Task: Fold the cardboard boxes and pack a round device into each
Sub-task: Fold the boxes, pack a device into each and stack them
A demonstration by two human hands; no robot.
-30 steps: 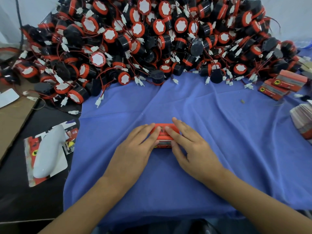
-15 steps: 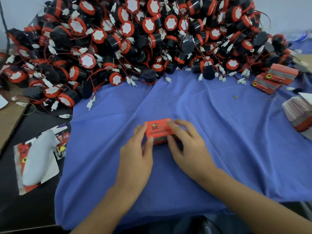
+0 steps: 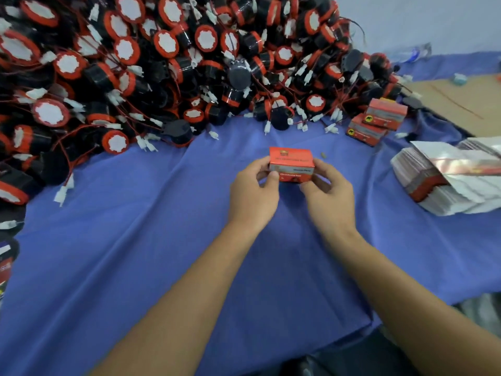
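Observation:
A small closed red cardboard box [image 3: 292, 162] is held up just above the blue cloth [image 3: 135, 240] in the middle of the table. My left hand [image 3: 253, 192] grips its left end with thumb and fingers. My right hand [image 3: 329, 194] grips its right end the same way. Behind it a big heap of round black-and-red devices [image 3: 162, 63] with red wires and white plugs fills the back of the table. Its contents are hidden.
Two closed red boxes [image 3: 375, 122] lie stacked at the back right. A stack of flat unfolded boxes [image 3: 444, 177] in torn wrapping sits at the right edge. Brown cardboard [image 3: 458, 101] lies beyond it. The heap's loose plugs spill onto the cloth.
The box lay flat under both hands' fingers a second ago. Both hands have since taken it by its ends and lifted it off the cloth, and the view has shifted right.

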